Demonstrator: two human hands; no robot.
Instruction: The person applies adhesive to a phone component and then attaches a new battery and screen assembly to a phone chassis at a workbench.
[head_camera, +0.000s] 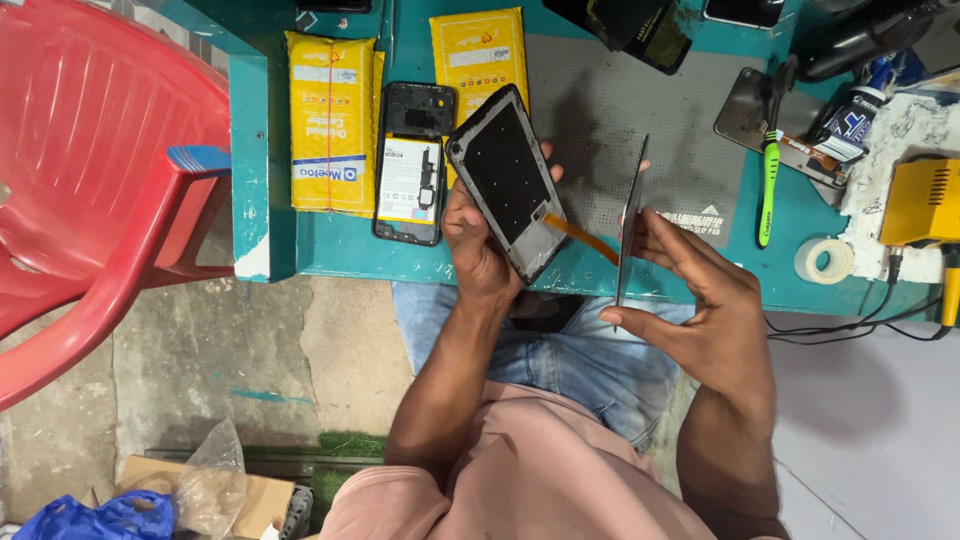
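Now my left hand grips a phone frame tilted up, while my right hand pinches its thin screen panel edge-on just beside, keeping the orange ribbon cable between them slack.

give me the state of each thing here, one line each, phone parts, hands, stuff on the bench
phone frame: tilted, gripped in left hand
screen panel: edge-on, pinched in right hand
orange flex cable: runs from frame to panel
opened phone: flat on bench, back off, battery showing
yellow packets: lying flat, one banded
green toothbrush: lying on bench
tape roll: lying flat
red chair: beside bench
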